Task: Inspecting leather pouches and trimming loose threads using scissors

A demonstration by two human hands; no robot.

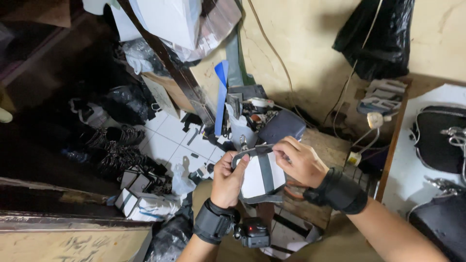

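Both wrists are wrapped in black bands, and a small white-and-grey pouch (262, 177) is held up between them above the wooden bench's (330, 148) near edge. It is clasped from below by the left hand (228, 182), while its zipper rim is pinched by the right hand (301, 160), apparently to keep it steady. Little open room is left by clutter at the bench's far edge; tiled floor (170, 140) lies left.

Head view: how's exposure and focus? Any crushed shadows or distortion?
Head view: left hand and right hand on the grey-and-white pouch are sharp and evenly lit; the shoe pile at left sinks into near-black shadow; white table at right is bright; the frame is tilted, with wide-angle stretch at the edges.
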